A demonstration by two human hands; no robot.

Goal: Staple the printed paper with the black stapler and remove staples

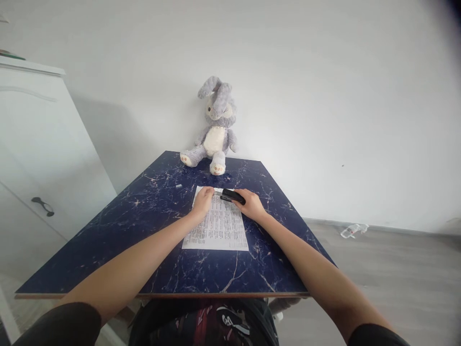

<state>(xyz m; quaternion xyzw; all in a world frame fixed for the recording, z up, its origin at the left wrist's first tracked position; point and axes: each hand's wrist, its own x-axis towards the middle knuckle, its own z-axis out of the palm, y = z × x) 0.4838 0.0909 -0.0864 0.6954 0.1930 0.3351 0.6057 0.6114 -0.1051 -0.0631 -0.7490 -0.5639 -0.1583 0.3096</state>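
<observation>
Black stapler [232, 195] in your right hand [253, 205], above the printed paper [225, 226]

At your far left, the white cabinet [43, 129] is cut off by the picture's edge; its smooth doors carry a dark, curved handle [42, 206]. Something green [11, 55] on top is cropped too much to identify. The dark blue tabletop [118, 240] has pale, marble-like veins and a thin brown edge, and your forearms cover parts of it. A small whitish piece [179, 186] lies near the paper, too tiny to name.

Your left hand [203, 202] is over the paper's upper left part, fingers drawn in beside a thin silvery strip [217, 193] at the stapler's near end; you can't tell whether they grip it. Behind sits a fluffy grey plush rabbit [215, 139], cream-bellied, one long ear flopping across its head. The white sheet's print is too blurred to read, and your hands hide some of its upper part.

Your right fingers are clamped around the stapler's long, rounded body, covering its right end. Farther right, crumpled clear plastic [354, 230] lies on the grey floor [389, 269], its exact form unclear.
</observation>
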